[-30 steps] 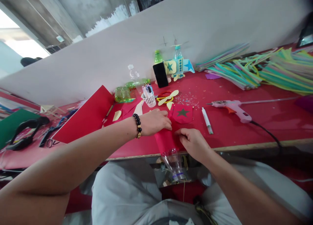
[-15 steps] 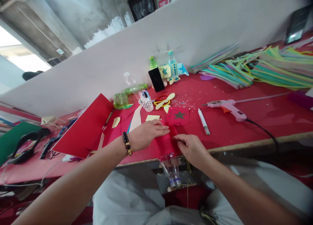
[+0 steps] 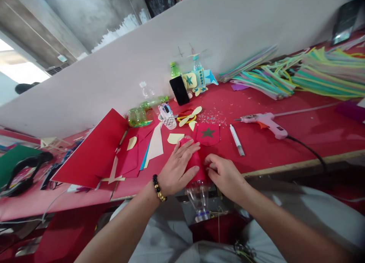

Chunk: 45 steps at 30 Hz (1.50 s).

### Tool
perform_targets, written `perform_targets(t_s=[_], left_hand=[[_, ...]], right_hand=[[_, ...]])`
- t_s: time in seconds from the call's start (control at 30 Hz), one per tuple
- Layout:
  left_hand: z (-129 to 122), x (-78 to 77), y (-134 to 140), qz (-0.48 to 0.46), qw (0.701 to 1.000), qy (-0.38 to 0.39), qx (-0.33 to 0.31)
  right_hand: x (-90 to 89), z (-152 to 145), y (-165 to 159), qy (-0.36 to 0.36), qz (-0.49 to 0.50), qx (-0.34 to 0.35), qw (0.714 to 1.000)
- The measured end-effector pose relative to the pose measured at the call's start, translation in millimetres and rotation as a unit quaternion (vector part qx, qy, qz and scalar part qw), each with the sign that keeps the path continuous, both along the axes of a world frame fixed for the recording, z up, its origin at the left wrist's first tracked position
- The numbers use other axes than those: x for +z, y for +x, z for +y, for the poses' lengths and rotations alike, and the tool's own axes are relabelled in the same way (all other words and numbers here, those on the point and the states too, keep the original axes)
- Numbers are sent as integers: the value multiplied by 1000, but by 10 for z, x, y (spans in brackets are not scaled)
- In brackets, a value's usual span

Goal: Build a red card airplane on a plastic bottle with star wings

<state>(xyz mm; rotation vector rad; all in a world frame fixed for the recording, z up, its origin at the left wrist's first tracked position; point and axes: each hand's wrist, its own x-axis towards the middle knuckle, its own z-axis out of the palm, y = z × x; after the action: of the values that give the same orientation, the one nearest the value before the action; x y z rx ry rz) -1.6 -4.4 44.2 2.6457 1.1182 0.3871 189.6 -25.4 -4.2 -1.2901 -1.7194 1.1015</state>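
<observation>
A clear plastic bottle (image 3: 198, 196), wrapped in red paper (image 3: 199, 173), lies over the table's front edge with its neck towards me. My left hand (image 3: 179, 167) rests flat on the wrapped part, fingers stretched out and thumb apart. On the other side, my right hand (image 3: 224, 173) has its fingers curled and pinched at the red paper's right edge; its fingertips are partly hidden. Just beyond the bottle lies a red paper piece with a dark star (image 3: 208, 133). A white marker pen (image 3: 237, 140) lies to the right of it.
A pink glue gun (image 3: 264, 123) with a cable lies at right. Behind stand a cup of pens (image 3: 167, 120), yellow-handled scissors (image 3: 186, 117), a phone (image 3: 179, 90) and a decorated bottle (image 3: 199, 74). Red card (image 3: 94, 152) leans at left; pipe cleaners (image 3: 322, 78) are heaped back right.
My left hand has turned and slid nearer along the bottle, its thumb now spread. My right hand stays at the paper's right edge with its fingers more curled. The view has shifted slightly.
</observation>
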Motion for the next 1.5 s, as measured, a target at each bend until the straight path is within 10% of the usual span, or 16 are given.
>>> perform_targets(t_s=[0.23,0.37,0.5,0.67,0.87,1.2,1.5], left_hand=[[-82,68,9,43,999,-24,-12],[-99,83,64,57,998,-39,2],[-94,105,88,64,997,-51,4],[-77,83,43,55,997,-54,3],[-69,51,19,36,998,-49,-2],[-70,32,2,17,999,-32,-22],[-74,125,211,90,995,-43,-3]], right_hand=[[-5,-154,-101,-39,21,47,998],[145,4,149,55,-82,23,995],[300,312,370,202,-257,15,945],[300,655,325,200,-445,107,866],[318,927,351,200,-448,51,870],[13,-1,346,276,-309,175,893],[-56,24,345,252,-305,187,899]])
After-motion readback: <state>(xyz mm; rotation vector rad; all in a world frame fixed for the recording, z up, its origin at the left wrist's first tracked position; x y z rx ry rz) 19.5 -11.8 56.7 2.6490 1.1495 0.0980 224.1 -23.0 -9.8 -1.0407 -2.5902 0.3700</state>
